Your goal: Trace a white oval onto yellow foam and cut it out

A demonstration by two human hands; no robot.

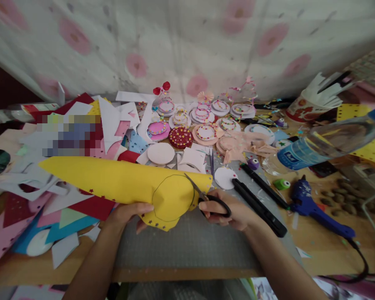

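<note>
My left hand (129, 214) pinches the lower edge of a large yellow paper sheet (112, 177), thumb on top and fingers beneath. A circle is drawn in dark line on the sheet's right part, and small star shapes run along its edges. Black-handled scissors (217, 204) are in my right hand (228, 208), fingers wrapped around the loops. Their blades lie at the right side of the drawn circle, pointing up and left, with the paper at the blades. Under the sheet is a grey cutting mat (187, 250).
Coloured paper scraps (65, 204) pile up on the left. Behind are several decorated paper discs (203, 131). To the right lie a black utility knife (259, 208), a blue glue gun (318, 212), a tilted water bottle (325, 146) and a paper cup (309, 102).
</note>
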